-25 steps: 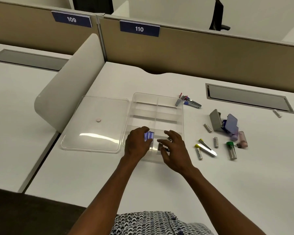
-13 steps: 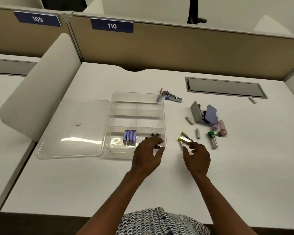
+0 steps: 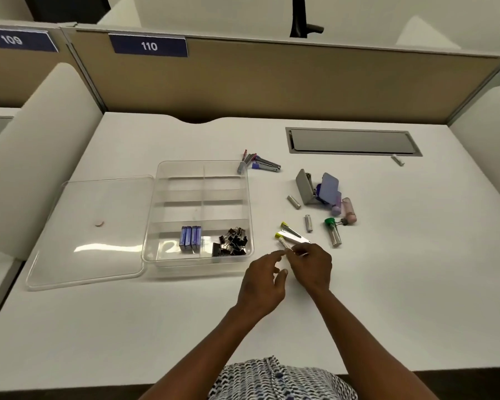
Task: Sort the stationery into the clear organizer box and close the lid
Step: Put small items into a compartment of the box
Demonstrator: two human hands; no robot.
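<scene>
The clear organizer box [image 3: 248,197] lies open on the white desk, its lid [image 3: 84,255] flat to its left. Its near compartments hold purple staple boxes [image 3: 190,237] and black binder clips [image 3: 233,242]. Just right of the box, my right hand [image 3: 312,265] pinches a small white tube [image 3: 283,243] lying by two yellow-capped items [image 3: 290,235]. My left hand [image 3: 261,280] hovers beside it with loosely bent fingers, holding nothing. Farther right lie grey tubes [image 3: 308,223], a green-capped tube [image 3: 333,232], pink tubes [image 3: 348,209] and staplers [image 3: 318,187].
More small stationery [image 3: 259,163] lies by the box's far right corner. A grey cable hatch [image 3: 352,141] is set into the desk at the back right, with a small tube [image 3: 398,160] near it. White curved dividers [image 3: 35,157] and tan partitions bound the desk.
Both hands left the box after setting staple boxes and binder clips in it. They moved right, and my right hand took hold of the white tube. The view shifted right.
</scene>
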